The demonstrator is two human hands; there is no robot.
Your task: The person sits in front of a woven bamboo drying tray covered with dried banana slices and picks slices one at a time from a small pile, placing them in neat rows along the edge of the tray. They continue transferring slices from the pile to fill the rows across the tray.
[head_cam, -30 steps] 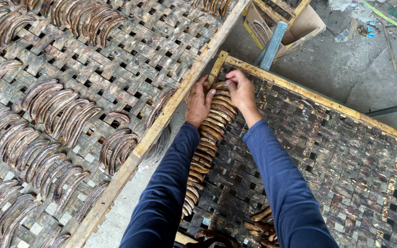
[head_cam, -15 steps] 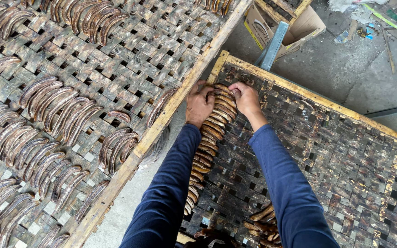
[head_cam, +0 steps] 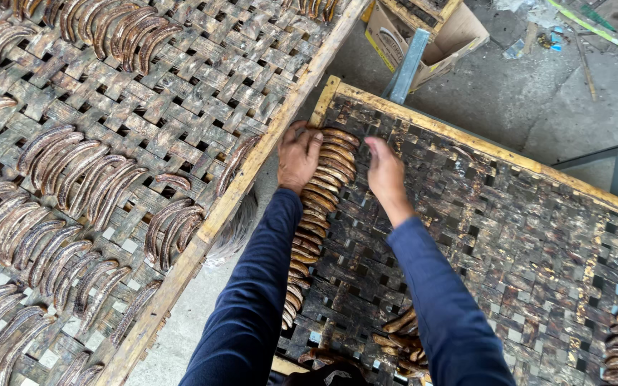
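On the dark woven drying rack with its pale wooden frame, a long row of brown dried banana pieces runs along the left edge toward the far corner. The left hand lies flat and open on the far end of that row, fingers spread and gripping nothing, while the right hand hovers just beside the row, loosely open and empty. A second woven rack to the left carries more curved pieces in clusters, and a small heap of pieces lies near the right sleeve.

bare hands, long dark navy blue sleeves
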